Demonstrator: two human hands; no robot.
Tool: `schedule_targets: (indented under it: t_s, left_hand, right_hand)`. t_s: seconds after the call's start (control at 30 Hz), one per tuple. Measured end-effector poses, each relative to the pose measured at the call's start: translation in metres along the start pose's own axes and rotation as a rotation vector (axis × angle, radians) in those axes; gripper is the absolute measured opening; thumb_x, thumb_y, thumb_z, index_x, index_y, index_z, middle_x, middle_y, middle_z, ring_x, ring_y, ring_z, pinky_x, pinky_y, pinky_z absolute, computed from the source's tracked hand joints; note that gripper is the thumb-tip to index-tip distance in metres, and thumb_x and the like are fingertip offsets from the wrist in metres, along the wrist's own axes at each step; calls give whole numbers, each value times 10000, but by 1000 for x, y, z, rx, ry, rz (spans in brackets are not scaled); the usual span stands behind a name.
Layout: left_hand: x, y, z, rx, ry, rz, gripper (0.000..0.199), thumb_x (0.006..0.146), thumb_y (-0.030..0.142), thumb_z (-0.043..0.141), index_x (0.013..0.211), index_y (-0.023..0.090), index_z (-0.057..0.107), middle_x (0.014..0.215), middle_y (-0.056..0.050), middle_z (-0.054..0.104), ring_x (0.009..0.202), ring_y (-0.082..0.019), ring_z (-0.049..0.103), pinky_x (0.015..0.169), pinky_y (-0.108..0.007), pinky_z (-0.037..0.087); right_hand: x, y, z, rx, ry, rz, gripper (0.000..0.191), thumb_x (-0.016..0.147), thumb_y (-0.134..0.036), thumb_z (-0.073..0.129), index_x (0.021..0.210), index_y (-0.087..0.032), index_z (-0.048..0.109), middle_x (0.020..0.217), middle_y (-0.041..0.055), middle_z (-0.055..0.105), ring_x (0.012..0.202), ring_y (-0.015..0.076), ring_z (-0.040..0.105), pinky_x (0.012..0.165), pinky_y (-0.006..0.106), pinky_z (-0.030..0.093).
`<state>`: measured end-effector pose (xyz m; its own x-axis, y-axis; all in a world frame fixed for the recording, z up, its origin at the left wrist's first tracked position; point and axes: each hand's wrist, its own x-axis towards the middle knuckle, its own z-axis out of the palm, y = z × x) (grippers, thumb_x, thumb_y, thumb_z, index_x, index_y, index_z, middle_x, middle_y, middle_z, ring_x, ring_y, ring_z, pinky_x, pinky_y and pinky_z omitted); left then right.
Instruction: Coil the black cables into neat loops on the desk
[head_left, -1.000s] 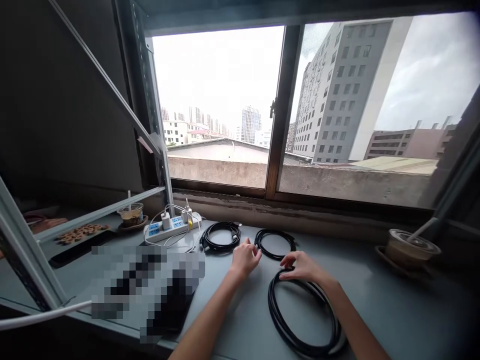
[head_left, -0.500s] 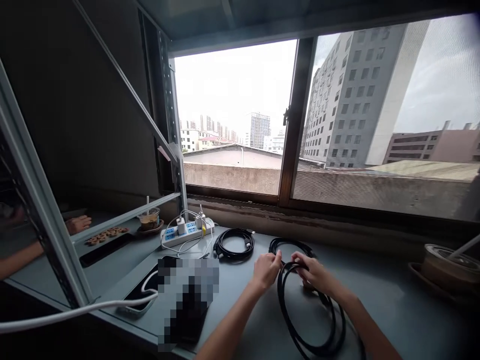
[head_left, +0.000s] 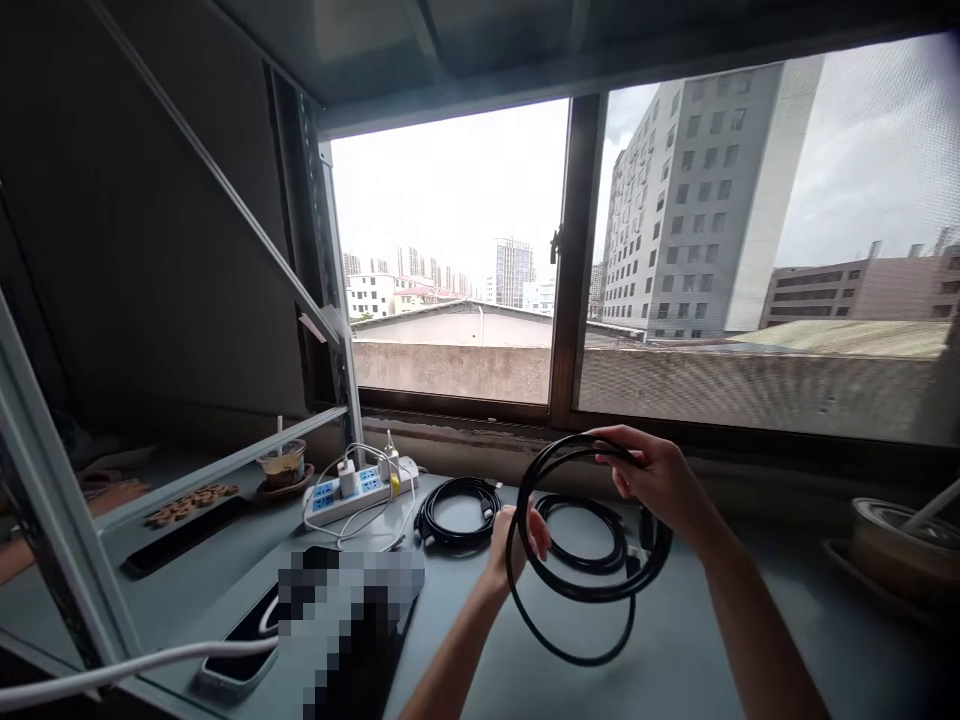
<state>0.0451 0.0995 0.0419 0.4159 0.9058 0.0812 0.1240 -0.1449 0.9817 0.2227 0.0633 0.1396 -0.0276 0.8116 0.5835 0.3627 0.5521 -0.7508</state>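
A looped black cable (head_left: 592,592) is raised above the grey table, its loops hanging roughly upright. My right hand (head_left: 654,478) is closed on the top right of the loops, thumb and fingers pinching them. At the loops' left side my left hand (head_left: 519,540) has its fingers curled at the cable; strands cross in front of it and partly hide the grip. Behind them, a second coiled black cable (head_left: 619,548) lies on the table. Left of that rests another black coil (head_left: 459,546) with its plugs showing.
A white power strip (head_left: 409,478) with plugged-in chargers stands by the window. At right is a lidded drink cup (head_left: 892,545) on a saucer. A phone (head_left: 232,660) with a white cable lies at left. Beyond the metal frame (head_left: 56,500), another person's hand (head_left: 120,495) shows.
My right hand has risen to the right, lifting the cable loops off the table into a rounder bundle. My left hand has shifted slightly left. The view has tilted a little.
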Motion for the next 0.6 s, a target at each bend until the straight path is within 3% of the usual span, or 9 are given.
schedule_targets:
  t_s: [0.07, 0.13, 0.2, 0.3, 0.37, 0.43, 0.5, 0.6]
  left_hand:
    - [5, 21, -6, -105, -121, 27, 808, 788, 695, 38, 610, 125, 582, 571, -96, 603, 484, -153, 550, 520, -267, 377]
    - [13, 47, -13, -316, -366, -4, 889, 752, 746, 33, 693, 84, 624, 599, -135, 632, 509, -195, 608, 473, -254, 359]
    - [21, 76, -18, -419, -452, -58, 809, 758, 747, 128, 678, 100, 607, 523, -98, 600, 467, -198, 598, 466, -266, 397]
    - [27, 113, -17, -273, -335, 35, 584, 801, 634, 372, 817, 112, 632, 475, -13, 554, 425, -171, 576, 468, -263, 441]
    - [27, 127, -11, -150, -181, 80, 462, 777, 572, 507, 804, 127, 629, 419, 34, 494, 337, -115, 493, 390, -209, 380]
    - [28, 130, -7, -184, -91, 100, 450, 777, 579, 505, 772, 143, 619, 345, 69, 390, 260, -74, 358, 315, -181, 287]
    - [32, 127, -5, -270, -97, 71, 469, 786, 595, 476, 699, 150, 595, 297, 79, 307, 229, -57, 282, 286, -167, 196]
    - [39, 120, -7, -348, -67, 41, 458, 773, 569, 523, 603, 145, 551, 295, 76, 287, 247, -43, 300, 306, -155, 219]
  right_hand:
    - [5, 2, -3, 22, 122, -8, 283, 749, -293, 595, 997, -174, 664, 618, -9, 584, 398, 69, 443, 408, 206, 366]
    - [11, 10, -9, 81, 242, 22, 300, 730, -333, 632, 980, -174, 681, 673, 9, 620, 389, 60, 442, 378, 195, 350]
    - [16, 21, -16, 135, 335, 60, 350, 695, -380, 666, 965, -158, 684, 712, 30, 638, 379, 56, 443, 334, 183, 327]
    - [21, 33, -25, 163, 380, 101, 449, 674, -470, 663, 968, -131, 664, 752, 59, 645, 380, 78, 481, 283, 182, 335]
    - [24, 36, -25, 185, 357, 109, 482, 688, -519, 632, 961, -121, 648, 750, 62, 645, 418, 115, 548, 321, 222, 437]
    - [28, 37, -23, 192, 327, 97, 470, 733, -547, 574, 924, -124, 646, 778, 67, 654, 495, 150, 617, 399, 260, 511]
    - [31, 36, -21, 174, 296, 84, 449, 745, -541, 568, 895, -128, 658, 761, 64, 664, 571, 180, 659, 454, 265, 532]
    - [32, 36, -21, 97, 301, 75, 373, 763, -492, 586, 853, -145, 687, 722, 56, 681, 618, 192, 670, 517, 262, 523]
